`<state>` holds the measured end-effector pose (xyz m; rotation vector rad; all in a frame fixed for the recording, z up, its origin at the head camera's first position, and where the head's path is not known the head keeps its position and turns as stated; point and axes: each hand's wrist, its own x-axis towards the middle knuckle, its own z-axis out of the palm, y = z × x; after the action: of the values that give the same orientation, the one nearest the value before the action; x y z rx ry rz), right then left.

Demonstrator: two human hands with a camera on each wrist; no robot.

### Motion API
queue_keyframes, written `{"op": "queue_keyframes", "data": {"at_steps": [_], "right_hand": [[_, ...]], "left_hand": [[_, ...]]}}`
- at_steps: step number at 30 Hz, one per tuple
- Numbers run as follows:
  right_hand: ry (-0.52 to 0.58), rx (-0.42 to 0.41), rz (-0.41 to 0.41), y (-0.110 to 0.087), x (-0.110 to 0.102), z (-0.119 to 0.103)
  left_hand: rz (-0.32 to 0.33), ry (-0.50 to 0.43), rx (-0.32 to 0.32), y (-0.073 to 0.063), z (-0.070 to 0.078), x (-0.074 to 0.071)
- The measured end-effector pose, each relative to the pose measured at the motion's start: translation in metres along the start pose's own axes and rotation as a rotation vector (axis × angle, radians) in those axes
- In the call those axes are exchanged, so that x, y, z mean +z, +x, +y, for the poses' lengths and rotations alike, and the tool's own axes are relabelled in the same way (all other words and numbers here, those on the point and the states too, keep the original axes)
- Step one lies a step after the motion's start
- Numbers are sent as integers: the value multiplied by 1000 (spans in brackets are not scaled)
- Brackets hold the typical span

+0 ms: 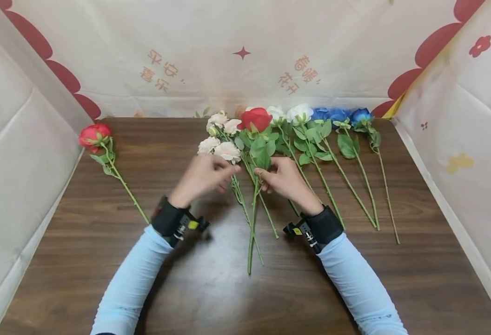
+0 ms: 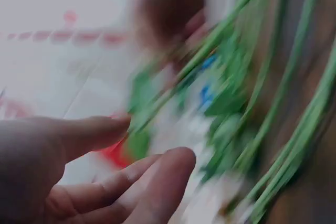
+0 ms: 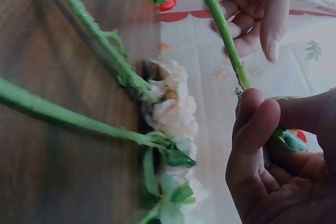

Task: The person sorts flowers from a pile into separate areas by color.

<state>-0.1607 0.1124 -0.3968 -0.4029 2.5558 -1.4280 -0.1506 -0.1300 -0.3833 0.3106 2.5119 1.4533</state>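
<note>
My right hand pinches the green stem of a red rose between thumb and fingers, just below its leaves. The bloom points toward the back wall, and the stem runs down toward the front of the table. To the left of that stem is my left hand, its fingers loosely spread and holding nothing. In the left wrist view a gap shows between its thumb and fingers. Pale pink flowers lie just beyond the left hand, their thin stems passing under the rose's stem.
Another red rose lies alone at the table's left edge. White roses and blue roses lie in a row to the right, heads at the back. A printed cloth walls the wooden table at the back and sides.
</note>
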Motion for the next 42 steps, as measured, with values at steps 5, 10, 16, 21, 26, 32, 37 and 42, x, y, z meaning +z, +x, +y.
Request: {"op": "queue_keyframes", "data": {"at_steps": [5, 10, 16, 21, 26, 32, 37, 42], "right_hand": [[7, 15, -80, 4, 21, -3], [23, 34, -175, 22, 53, -26], [41, 89, -234, 68, 102, -65], [-106, 139, -187, 111, 127, -88], [-266, 170, -138, 144, 140, -93], [-460, 207, -109, 161, 146, -95], [-552, 214, -112, 165, 150, -96], [-586, 213, -124, 167, 153, -92]], "left_hand": [[203, -168, -113, -9, -18, -72], [402, -304, -129, -29, -27, -120], [569, -441, -120, -51, -39, -155], [638, -552, -70, -58, -43, -165], [646, -564, -57, -59, -41, -164], [638, -489, -88, -60, -35, -159], [625, -450, -97, -59, -33, -156], [630, -438, -85, -60, -32, -156]]}}
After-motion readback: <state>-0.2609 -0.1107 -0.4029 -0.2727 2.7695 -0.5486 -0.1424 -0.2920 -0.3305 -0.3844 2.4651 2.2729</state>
